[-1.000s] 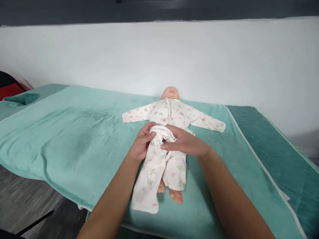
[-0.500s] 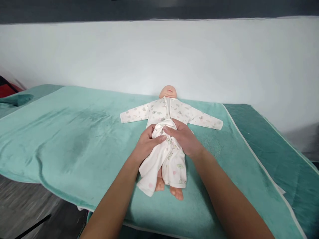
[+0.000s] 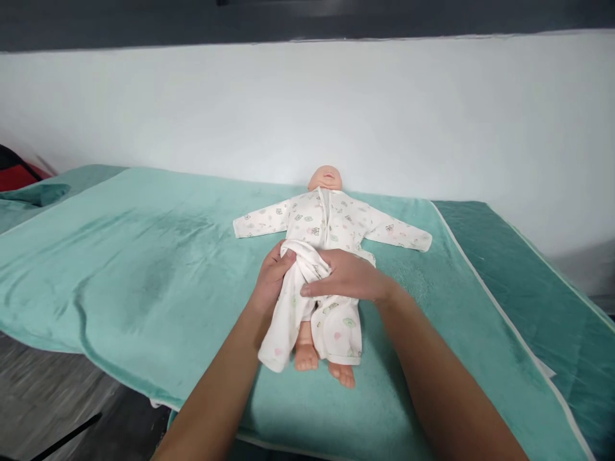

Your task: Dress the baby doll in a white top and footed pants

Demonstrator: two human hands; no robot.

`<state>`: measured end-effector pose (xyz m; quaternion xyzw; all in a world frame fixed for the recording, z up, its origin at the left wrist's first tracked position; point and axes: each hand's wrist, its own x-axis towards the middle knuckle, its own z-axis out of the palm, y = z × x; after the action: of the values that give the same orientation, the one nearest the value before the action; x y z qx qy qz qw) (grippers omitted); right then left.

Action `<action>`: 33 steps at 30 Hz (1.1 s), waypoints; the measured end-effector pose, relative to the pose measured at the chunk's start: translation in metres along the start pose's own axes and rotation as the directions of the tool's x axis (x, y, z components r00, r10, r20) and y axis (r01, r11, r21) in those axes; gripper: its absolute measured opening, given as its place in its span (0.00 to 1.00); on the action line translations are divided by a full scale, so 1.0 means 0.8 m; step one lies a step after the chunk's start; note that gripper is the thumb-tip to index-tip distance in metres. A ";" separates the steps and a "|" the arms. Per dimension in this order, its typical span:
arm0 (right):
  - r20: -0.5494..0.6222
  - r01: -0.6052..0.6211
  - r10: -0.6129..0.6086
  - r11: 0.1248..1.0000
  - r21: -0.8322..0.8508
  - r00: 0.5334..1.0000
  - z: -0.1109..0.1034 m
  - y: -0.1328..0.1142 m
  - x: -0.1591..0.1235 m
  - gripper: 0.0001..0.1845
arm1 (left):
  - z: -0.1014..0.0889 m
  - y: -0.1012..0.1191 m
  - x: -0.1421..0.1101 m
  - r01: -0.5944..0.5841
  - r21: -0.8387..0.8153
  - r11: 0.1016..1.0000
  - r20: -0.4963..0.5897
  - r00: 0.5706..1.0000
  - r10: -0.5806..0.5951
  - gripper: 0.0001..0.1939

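While the baby doll [image 3: 325, 177] lies face up on the teal blanket [image 3: 144, 256], the left hand [image 3: 269, 282] pinches the bunched top of the printed pants [image 3: 339, 330] over its lower body, probably to keep the folds gathered. The right hand [image 3: 353, 275] spreads its thumb across them, perhaps for steadiness; hidden fingertips leave its grip unclear. One pant leg hangs loose beside a bare foot [image 3: 306, 357].

A pale wall [image 3: 192, 109] rises above the gray wood-look floor [image 3: 43, 384].
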<state>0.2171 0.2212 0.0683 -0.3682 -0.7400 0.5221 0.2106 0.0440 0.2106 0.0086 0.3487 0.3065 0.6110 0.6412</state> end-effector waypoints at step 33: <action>0.048 0.021 -0.011 0.977 -0.214 0.999 -0.009 0.007 -0.006 0.05 | 0.038 0.017 -0.114 0.168 0.187 0.968 -0.133 0.981 -0.145 0.17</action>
<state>0.2268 0.2233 0.0661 -0.3704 -0.7995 0.4461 0.1567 0.0549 0.1177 0.0338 0.3487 0.4295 0.5444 0.6305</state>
